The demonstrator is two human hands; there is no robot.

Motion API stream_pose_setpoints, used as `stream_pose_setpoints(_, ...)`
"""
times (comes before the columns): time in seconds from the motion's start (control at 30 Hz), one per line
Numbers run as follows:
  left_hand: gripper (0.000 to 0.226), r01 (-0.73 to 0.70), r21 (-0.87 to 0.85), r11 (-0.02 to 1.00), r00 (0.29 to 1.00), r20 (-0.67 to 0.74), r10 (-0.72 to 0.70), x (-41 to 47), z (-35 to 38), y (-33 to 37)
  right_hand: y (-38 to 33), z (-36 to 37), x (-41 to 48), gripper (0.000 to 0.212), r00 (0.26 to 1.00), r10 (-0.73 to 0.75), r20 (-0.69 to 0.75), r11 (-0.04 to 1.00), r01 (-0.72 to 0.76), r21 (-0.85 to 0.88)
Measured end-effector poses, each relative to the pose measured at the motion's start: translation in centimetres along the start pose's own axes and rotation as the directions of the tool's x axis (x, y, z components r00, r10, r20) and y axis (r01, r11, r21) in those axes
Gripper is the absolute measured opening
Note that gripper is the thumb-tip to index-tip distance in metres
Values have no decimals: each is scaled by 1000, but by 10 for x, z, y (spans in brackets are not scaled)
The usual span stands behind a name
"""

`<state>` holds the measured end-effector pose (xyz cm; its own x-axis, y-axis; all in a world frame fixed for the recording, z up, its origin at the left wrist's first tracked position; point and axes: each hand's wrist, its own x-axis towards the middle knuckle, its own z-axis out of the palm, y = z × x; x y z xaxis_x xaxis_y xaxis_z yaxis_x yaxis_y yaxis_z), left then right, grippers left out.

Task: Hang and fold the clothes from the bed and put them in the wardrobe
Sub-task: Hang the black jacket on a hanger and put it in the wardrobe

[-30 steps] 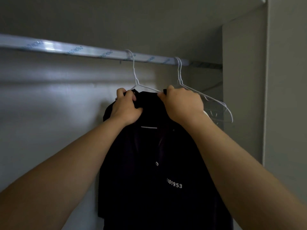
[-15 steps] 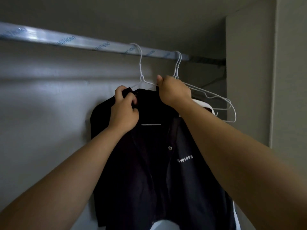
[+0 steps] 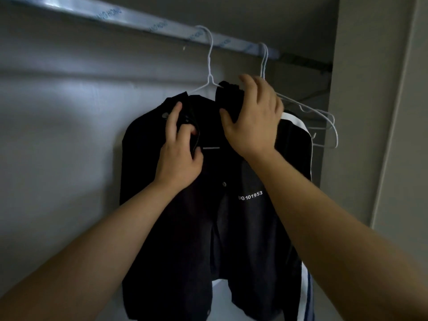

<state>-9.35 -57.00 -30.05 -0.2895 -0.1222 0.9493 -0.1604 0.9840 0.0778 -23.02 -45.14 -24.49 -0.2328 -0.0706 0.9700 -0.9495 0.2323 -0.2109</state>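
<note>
1. Hanging from a white hanger (image 3: 209,66) hooked on the wardrobe rail (image 3: 139,18), the dark jacket (image 3: 231,228) drops straight down, long axis vertical, with its front toward the person.
2. The left hand (image 3: 179,158) pinches the collar edge on its own side. The right hand (image 3: 254,121) curls over the other side, higher and nearer the hook.
3. Both hands sit at the jacket's top, with the cloth below and between them. Straightening it would probably mean pulling outward along the shoulders.
4. Empty hangers (image 3: 324,121) hang just to the right.
</note>
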Motion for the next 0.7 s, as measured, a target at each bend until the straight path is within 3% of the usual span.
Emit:
stream_pose_setpoints(0.1, 53, 34, -6, 999, 996, -78, -34, -15, -1, 13, -2, -9, -52, 71, 984, 170, -51, 981, -164, 104)
stream_pose_setpoints(0.17, 65, 116, -47, 992, 987, -108, -121, -36, -4, 18, -4, -12, -93, 68, 959, 279, 48, 940, -283, 193)
stream_pose_setpoints(0.27, 75, 233, -127, 964, 964, -102, -247, -79, -9, 24, -7, -20, -156, 52, 923, 328, 199, 887, -373, 271)
stream_pose_setpoints(0.37, 61, 342, -156, 927, 934, -52, -353, -128, -14, 25, -6, -29, -209, 46, 850, 342, 400, 863, -453, 224)
stream_pose_setpoints(0.47, 43, 528, -153, 835, 849, 60, -526, -174, -19, 25, -12, -30, -241, 57, 733, 350, 583, 873, -482, 82)
stream_pose_setpoints(0.57, 42, 609, -156, 778, 792, 185, -582, -209, -19, 24, -23, -26, -250, 56, 688, 343, 640, 894, -448, 3)
stream_pose_setpoints(0.7, 40, 679, -103, 727, 719, 294, -630, -232, -17, 26, -26, -21, -250, 26, 651, 384, 655, 841, -539, 43)
